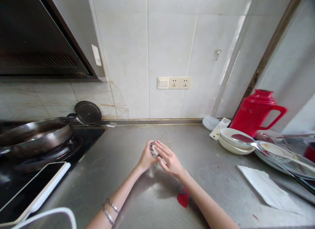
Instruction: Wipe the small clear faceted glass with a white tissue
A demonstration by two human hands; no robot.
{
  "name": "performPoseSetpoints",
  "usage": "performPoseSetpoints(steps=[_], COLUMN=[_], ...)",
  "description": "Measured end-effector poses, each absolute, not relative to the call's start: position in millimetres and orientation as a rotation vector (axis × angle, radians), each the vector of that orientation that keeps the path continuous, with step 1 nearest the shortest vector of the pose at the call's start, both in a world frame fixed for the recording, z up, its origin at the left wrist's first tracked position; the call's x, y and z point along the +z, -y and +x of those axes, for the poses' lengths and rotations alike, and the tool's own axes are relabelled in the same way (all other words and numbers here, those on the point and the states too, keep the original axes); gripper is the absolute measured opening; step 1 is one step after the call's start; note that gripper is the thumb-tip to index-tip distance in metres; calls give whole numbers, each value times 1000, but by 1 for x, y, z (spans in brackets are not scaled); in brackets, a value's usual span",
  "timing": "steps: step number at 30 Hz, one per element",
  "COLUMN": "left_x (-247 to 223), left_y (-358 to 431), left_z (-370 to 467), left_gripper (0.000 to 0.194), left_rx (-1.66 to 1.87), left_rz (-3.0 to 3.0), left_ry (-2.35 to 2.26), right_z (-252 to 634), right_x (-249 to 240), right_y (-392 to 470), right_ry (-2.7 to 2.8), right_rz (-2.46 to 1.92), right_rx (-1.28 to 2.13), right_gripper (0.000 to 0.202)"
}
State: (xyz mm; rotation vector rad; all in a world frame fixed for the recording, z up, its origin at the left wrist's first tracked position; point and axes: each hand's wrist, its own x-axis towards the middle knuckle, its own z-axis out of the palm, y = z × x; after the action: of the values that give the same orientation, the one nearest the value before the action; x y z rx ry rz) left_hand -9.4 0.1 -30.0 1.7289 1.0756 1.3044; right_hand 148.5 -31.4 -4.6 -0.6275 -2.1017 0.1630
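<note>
Together, 2 hands (146,158) (172,161) clasp a silvery object (154,150); the red thermos (253,112) bears illegible markings.

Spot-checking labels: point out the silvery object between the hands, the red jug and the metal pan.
Silvery object (154,150), head view: the exposed part of its surface.
Red jug (253,113), head view: middle of its body.
Metal pan (46,141), head view: outer side wall.
</note>
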Motion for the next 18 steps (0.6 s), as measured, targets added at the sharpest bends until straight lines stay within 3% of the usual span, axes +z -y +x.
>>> performPoseSetpoints(steps=[9, 18], left_x=[-18, -19], left_y=[12, 10], left_z=[-2, -3], left_gripper=[69, 71], left_rx=[1230, 1265], left_rz=[1735, 1739], left_ry=[-1061, -1086], right_z=[150, 148], right_x=[-7, -5], right_y=[26, 32], right_ry=[1800, 1945], right_rz=[-882, -687], right_rx=[518, 377], right_gripper=[42, 39])
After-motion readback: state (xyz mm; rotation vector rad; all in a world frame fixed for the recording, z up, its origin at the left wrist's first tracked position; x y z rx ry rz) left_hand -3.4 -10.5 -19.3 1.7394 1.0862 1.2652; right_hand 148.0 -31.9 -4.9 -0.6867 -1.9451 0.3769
